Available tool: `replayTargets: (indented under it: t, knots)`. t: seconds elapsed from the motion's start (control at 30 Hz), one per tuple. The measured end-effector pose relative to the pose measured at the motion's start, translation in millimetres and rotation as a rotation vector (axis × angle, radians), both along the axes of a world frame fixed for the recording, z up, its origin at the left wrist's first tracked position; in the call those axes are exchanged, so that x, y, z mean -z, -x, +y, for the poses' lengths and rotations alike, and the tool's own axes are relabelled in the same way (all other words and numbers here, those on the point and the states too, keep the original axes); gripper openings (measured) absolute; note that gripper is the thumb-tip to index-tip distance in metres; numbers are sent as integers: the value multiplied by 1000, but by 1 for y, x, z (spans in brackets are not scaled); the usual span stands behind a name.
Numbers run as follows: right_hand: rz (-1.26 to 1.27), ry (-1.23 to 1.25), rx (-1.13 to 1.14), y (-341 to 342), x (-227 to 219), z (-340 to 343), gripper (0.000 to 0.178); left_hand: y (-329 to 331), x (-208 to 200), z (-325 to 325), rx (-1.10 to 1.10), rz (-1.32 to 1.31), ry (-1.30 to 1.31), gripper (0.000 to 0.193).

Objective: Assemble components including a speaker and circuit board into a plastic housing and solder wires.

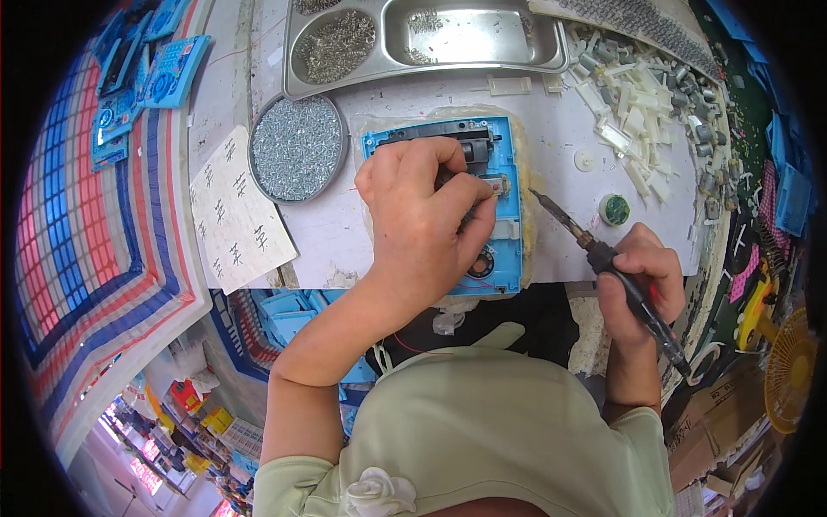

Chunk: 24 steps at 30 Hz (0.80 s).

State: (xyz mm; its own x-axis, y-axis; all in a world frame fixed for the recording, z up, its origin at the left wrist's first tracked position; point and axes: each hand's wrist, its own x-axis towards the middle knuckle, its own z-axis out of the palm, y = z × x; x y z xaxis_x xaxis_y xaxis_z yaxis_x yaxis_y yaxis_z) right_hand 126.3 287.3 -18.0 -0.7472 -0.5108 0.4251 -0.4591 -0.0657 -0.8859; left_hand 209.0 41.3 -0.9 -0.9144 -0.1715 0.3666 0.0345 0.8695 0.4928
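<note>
A blue plastic casing [508,274] with black parts and a small round speaker inside lies in front of me, on a yellowish, crusted pad. My left hand [422,215] rests over its left and middle part, thumb and forefinger pinched together at a small metal part near the casing's right side. What the fingertips hold is too small to make out, and the palm hides much of the casing. In my right hand [642,280] is a soldering iron [633,297] with a black handle. Its tip points up and left, just right of the casing and apart from it.
A round dish of screws [297,148] stands left, beside a handwritten sheet [237,211]. Behind is a metal tray [422,69] with small springs. White plastic parts [633,112] and grey motors lie heaped at the right, near a small green-filled pot [613,209]. A yellow fan [788,370] stands lower right.
</note>
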Motion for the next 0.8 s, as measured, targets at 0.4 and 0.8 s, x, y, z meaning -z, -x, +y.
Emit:
replayTargets:
  t: [0.4,0.8]
  knots:
    - [25,14,3,5,-8,8,31,0,-3,0,0,-24,38,21]
    - [10,11,11,7,-7,6,32,-4,-8,-6,71,30,53,26]
